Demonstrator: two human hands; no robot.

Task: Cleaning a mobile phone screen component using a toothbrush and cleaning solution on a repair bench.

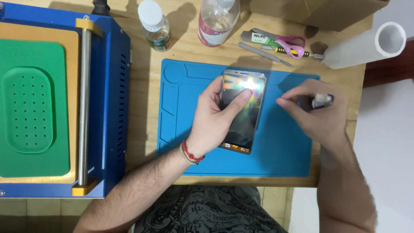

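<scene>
A smartphone (248,116) lies face up on a blue work mat (280,151), its glass catching a rainbow glare. My left hand (213,118) rests on the phone's left side, thumb pressed flat on the screen. My right hand (319,110) hovers over the mat just right of the phone. Its fingers are pinched around a small dark object with a white tip (321,101); blur hides what it is.
A blue machine (110,108) with a green perforated pad (32,108) and a metal roller fills the left. At the back stand two clear bottles (155,26) (217,19), pink-handled scissors (291,43), tweezers, a white roll (366,45) and a cardboard box.
</scene>
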